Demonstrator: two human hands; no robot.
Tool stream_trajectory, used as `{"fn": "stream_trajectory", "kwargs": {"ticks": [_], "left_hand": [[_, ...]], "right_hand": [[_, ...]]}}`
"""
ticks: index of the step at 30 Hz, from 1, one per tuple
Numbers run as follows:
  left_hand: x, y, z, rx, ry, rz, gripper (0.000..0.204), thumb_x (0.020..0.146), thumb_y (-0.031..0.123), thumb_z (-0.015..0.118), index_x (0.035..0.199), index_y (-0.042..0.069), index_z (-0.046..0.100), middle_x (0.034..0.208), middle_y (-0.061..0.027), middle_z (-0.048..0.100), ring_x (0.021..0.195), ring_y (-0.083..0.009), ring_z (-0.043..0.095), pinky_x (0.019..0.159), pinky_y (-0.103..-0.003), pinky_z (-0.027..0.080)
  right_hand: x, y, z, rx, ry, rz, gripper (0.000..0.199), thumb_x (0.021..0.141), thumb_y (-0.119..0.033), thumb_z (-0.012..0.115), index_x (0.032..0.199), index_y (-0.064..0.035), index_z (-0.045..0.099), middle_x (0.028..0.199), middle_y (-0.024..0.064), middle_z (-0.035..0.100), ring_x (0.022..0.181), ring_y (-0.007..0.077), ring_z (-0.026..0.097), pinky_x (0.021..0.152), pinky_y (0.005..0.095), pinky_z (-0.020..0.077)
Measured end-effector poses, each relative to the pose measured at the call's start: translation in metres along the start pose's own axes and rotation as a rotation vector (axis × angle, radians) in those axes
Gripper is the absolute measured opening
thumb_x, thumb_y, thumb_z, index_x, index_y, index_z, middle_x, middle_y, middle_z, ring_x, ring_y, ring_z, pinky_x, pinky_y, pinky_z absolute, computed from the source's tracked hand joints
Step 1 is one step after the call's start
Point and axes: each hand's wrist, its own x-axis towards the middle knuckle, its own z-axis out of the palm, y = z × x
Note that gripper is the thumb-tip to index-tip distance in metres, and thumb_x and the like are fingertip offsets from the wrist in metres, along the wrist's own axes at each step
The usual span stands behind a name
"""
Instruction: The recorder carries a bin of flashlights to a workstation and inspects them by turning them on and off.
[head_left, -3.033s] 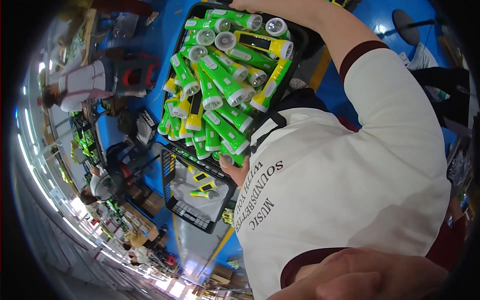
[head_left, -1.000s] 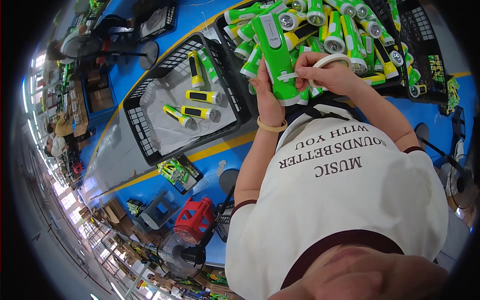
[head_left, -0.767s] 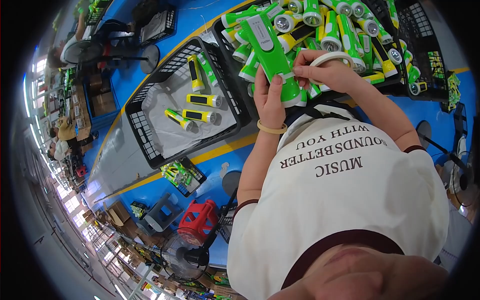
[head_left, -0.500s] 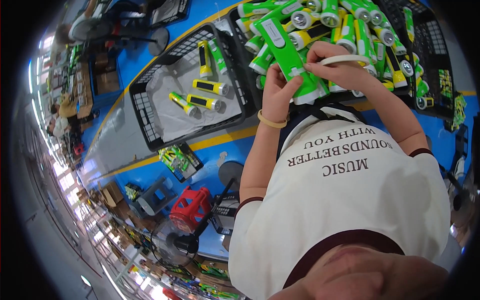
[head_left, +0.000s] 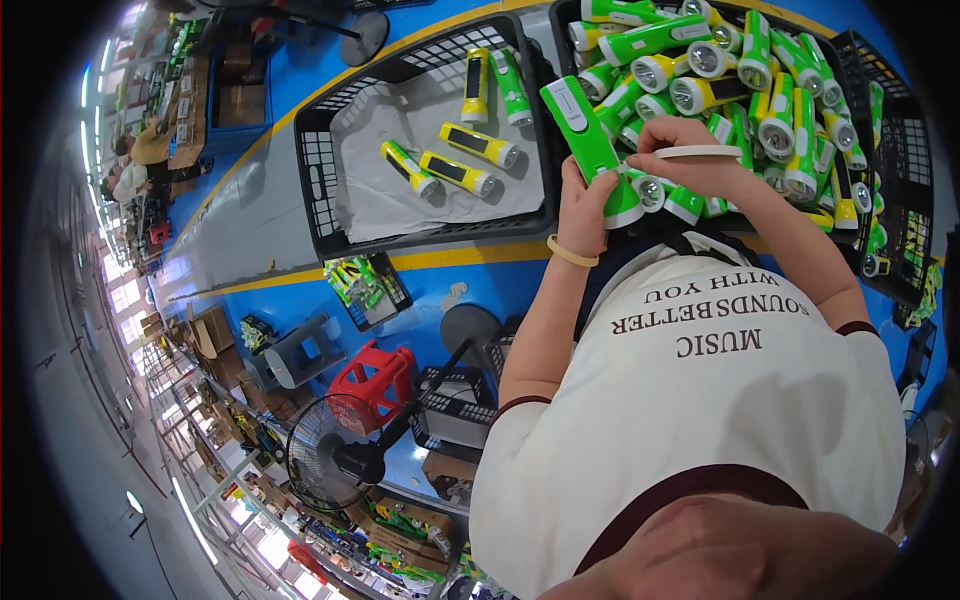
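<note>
My left hand [head_left: 583,212] is closed around the lower part of a green flashlight [head_left: 594,150], which slants up and left with a pale label on its upper end. Pinched fingers of my right hand [head_left: 690,158] meet at the flashlight's right side; what is between them, if anything, is too small to make out. Right behind both hands, a black crate [head_left: 562,50] is heaped with green and yellow flashlights [head_left: 775,130]. To the left, a paper-lined black crate [head_left: 325,215] holds several yellow flashlights [head_left: 455,172] and one green flashlight [head_left: 512,88].
Another black crate [head_left: 915,190] stands at the far right. Left of my body are a small crate of green parts [head_left: 365,290], a red stool [head_left: 372,385] and a standing fan [head_left: 335,455]. A yellow line [head_left: 450,258] runs along the blue floor.
The crates and floor have shifted right and slightly down in the picture. The flashlight stays in my left hand, and my right fingertips have moved from its face to its right side.
</note>
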Motion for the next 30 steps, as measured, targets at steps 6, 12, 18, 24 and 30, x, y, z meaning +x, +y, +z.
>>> {"fn": "stream_trajectory", "kwargs": {"ticks": [6, 12, 18, 24, 30], "left_hand": [[0.006, 0.012, -0.029, 0.065, 0.039, -0.019, 0.031, 0.08, 0.006, 0.056, 0.106, -0.002, 0.04, 0.091, -0.0102, 0.054, 0.075, -0.0175, 0.058, 0.066, -0.028, 0.049], [0.049, 0.014, -0.053, -0.495, 0.188, -0.222, 0.033, 0.082, 0.018, 0.053, 0.106, -0.001, 0.04, 0.08, -0.0134, 0.056, 0.067, -0.0228, 0.058, 0.063, -0.035, 0.051], [0.18, 0.041, -0.174, 1.172, 0.433, 0.083, 0.034, 0.078, 0.025, 0.059, 0.098, -0.002, 0.058, 0.086, -0.0191, 0.061, 0.073, -0.0358, 0.059, 0.069, -0.042, 0.047], [0.201, 0.017, -0.192, 1.345, 0.763, 0.655, 0.055, 0.074, 0.03, 0.063, 0.115, -0.002, 0.046, 0.111, -0.0229, 0.052, 0.107, -0.0375, 0.046, 0.092, -0.042, 0.035], [0.15, -0.017, -0.196, 1.309, 0.999, 0.092, 0.077, 0.062, 0.025, 0.071, 0.126, 0.006, 0.032, 0.118, -0.0215, 0.044, 0.108, -0.0362, 0.046, 0.091, -0.044, 0.039]], "right_hand": [[0.028, 0.004, 0.026, 0.115, -0.097, 0.034, 0.019, 0.075, -0.019, 0.064, 0.071, -0.0023, 0.054, 0.067, 0.0058, 0.054, 0.062, 0.0148, 0.05, 0.055, 0.0281, 0.0397], [0.036, 0.012, 0.052, 0.055, 0.345, -0.117, 0.018, 0.079, -0.015, 0.062, 0.072, -0.0027, 0.052, 0.067, 0.0032, 0.05, 0.062, 0.0111, 0.046, 0.055, 0.0262, 0.0379], [0.003, 0.036, 0.009, 0.107, 0.399, 0.153, 0.018, 0.08, -0.019, 0.062, 0.075, -0.003, 0.055, 0.065, -0.0005, 0.051, 0.06, 0.0067, 0.044, 0.054, 0.0227, 0.0359], [-0.049, 0.054, -0.003, 0.187, 0.527, 0.238, 0.014, 0.083, -0.015, 0.06, 0.079, -0.0029, 0.055, 0.072, -0.0004, 0.055, 0.065, 0.0059, 0.047, 0.057, 0.0205, 0.0377], [-0.11, 0.073, -0.021, 0.37, 0.754, 0.477, 0.015, 0.086, -0.02, 0.056, 0.081, -0.0065, 0.054, 0.068, -0.0026, 0.048, 0.063, 0.0032, 0.04, 0.057, 0.0176, 0.0303]]}}
